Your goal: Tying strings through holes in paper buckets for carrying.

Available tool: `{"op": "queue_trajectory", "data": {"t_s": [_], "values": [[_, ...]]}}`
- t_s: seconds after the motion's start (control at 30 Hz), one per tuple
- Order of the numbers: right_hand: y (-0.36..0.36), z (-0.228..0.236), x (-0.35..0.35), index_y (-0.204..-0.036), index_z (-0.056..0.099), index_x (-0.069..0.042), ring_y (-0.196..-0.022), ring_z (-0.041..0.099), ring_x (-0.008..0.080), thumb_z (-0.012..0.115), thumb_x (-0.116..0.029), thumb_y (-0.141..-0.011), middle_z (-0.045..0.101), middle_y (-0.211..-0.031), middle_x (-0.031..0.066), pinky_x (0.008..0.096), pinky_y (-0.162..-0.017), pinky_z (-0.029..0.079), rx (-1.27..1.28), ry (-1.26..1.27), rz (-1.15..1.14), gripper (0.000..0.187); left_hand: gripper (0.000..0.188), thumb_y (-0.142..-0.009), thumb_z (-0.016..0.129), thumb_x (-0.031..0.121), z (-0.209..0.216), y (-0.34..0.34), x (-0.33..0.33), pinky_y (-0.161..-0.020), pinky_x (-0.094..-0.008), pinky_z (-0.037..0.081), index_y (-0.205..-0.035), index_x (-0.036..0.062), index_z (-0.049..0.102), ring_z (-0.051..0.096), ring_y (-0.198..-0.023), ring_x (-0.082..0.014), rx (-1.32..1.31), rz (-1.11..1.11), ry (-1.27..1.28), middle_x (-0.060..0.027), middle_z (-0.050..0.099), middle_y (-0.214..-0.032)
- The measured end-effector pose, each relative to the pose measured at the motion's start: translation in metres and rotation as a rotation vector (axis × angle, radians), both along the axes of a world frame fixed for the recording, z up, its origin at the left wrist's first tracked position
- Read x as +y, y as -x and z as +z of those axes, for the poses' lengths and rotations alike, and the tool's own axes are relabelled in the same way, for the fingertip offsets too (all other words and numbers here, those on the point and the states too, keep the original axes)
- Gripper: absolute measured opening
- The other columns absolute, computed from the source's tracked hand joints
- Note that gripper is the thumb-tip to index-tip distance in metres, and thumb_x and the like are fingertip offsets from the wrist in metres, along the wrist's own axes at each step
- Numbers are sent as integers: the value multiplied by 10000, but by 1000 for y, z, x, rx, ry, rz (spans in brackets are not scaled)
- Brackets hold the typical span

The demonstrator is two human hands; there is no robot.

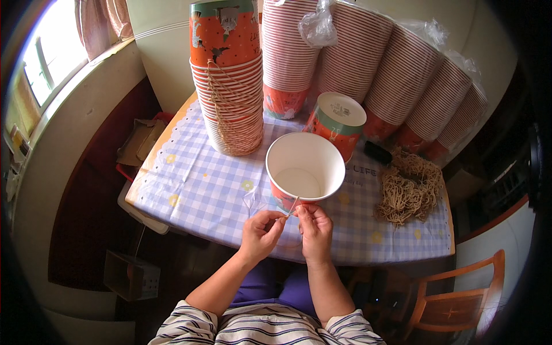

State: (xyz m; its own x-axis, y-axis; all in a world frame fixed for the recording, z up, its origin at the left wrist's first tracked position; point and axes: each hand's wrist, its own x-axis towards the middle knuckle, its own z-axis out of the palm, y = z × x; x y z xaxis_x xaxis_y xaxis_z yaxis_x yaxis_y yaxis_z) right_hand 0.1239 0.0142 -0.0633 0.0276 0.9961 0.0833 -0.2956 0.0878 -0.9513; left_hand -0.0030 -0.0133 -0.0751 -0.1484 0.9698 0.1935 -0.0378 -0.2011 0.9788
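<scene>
An upright paper bucket [306, 155], white inside with an orange printed outside, stands at the table's near middle. A thin tan cord [295, 204] hangs from the front of its rim. Just before the bucket, my left hand [260, 233] pinches the cord between thumb and fingers. Close on its right, my right hand [315, 230] pinches the same cord, fingertips almost meeting the left ones. Whether a knot lies between them is too small to tell. A tangled heap of tan cords [409, 190] lies to the right on the table.
Behind left rises a tall bucket stack [227, 86] with cords hanging down its side. An upside-down bucket [339, 118] sits behind the upright one. Plastic-wrapped bucket stacks [353, 54] line the back. A black object [378, 152] lies by the cords. A wooden chair [454, 305] stands lower right.
</scene>
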Motion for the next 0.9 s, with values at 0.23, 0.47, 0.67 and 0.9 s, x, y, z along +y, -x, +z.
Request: {"op": "queue_trajectory", "data": {"t_s": [0.23,0.47,0.67,0.9], "values": [[-5,-9,-5,-949,642,-32,-605,440,2,622,-172,-905,623,-794,-30,160,-547,357,-7,64,37,148,113,-910,597,95,-10,4,-5,-535,-177,344,-908,-13,631,448,-629,-15,-133,-67,108,46,558,-731],[2,-25,-14,-918,649,-39,-624,452,18,666,-143,-860,609,-807,-40,180,-585,402,-152,-73,79,121,118,-910,595,97,-16,-3,-7,-582,-180,400,-921,-17,625,502,-674,-31,-93,-83,90,18,602,-761],[7,-25,-11,-882,653,-28,-637,479,29,659,-123,-863,609,-789,-34,185,-591,413,-137,-147,-3,97,101,-902,587,76,-21,-8,-8,-494,-192,361,-906,-22,609,464,-576,-23,35,-31,-9,34,555,-647],[9,-5,-6,-898,654,-1,-660,519,31,645,-103,-872,618,-759,-28,193,-606,438,-35,-76,-69,106,79,-860,591,46,-15,-6,-16,-527,-203,424,-892,-22,617,511,-586,-35,211,-111,59,4,585,-664]]}}
